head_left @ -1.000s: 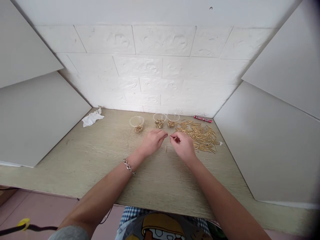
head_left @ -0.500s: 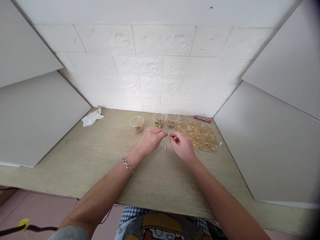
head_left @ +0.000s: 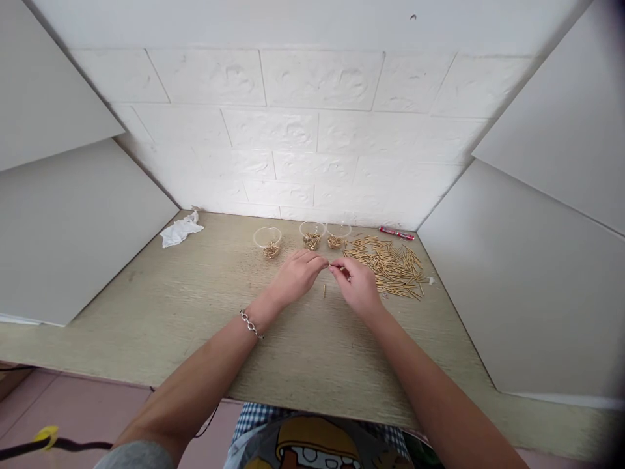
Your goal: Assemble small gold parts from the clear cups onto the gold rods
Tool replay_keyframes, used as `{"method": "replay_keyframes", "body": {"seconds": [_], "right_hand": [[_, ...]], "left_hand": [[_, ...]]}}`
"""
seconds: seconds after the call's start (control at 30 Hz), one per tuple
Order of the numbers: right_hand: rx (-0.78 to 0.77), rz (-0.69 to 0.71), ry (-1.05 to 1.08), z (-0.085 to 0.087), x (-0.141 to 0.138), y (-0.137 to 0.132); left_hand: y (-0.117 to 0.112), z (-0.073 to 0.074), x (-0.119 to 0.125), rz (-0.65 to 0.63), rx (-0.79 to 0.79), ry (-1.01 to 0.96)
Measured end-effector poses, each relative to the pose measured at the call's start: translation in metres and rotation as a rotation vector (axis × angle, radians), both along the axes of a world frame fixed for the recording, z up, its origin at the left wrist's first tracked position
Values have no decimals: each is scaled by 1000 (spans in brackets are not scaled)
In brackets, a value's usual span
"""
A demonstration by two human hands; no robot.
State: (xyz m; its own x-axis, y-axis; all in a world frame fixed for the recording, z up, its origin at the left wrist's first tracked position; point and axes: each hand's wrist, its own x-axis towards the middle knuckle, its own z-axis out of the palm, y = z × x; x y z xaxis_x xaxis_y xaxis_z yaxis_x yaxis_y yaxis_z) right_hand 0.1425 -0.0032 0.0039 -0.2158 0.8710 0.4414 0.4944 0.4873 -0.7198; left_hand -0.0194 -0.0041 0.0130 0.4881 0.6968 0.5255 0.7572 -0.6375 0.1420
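Note:
My left hand (head_left: 299, 275) and my right hand (head_left: 355, 281) meet fingertip to fingertip above the table. Both are closed in a pinch around a small gold-coloured piece that is mostly covered by the fingers, so its exact kind is hidden. Just below the fingertips, a single thin gold pin (head_left: 324, 291) lies on the table. To the right of my right hand spreads a pile of slim gold metal pins (head_left: 390, 264). Behind my left hand stand clear round tubs, a left one (head_left: 267, 237), a middle one (head_left: 311, 238) and a right one (head_left: 338, 236), with small gold parts in them.
A crumpled white tissue (head_left: 180, 230) lies at the back left of the wooden table (head_left: 185, 312). A red tube-like packet (head_left: 396, 233) rests against the white brick-pattern wall (head_left: 293, 130). Pale panels (head_left: 547, 280) enclose both sides. Tiny specks are scattered near the left tub.
My right fingertips have shifted slightly left, closer to my left fingers, and less of the gold piece shows between them. The things on the table have not moved.

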Motion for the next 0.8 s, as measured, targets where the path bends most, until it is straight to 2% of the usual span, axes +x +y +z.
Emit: {"method": "replay_keyframes", "body": {"seconds": [0.57,0.8], "right_hand": [[61,-62,72,-1,0,-3],[-71,-31,175,-2,-1,-1]], "left_hand": [[0,2,-1,-34,49,-42],[0,2,0,-39,66,-73]]}}
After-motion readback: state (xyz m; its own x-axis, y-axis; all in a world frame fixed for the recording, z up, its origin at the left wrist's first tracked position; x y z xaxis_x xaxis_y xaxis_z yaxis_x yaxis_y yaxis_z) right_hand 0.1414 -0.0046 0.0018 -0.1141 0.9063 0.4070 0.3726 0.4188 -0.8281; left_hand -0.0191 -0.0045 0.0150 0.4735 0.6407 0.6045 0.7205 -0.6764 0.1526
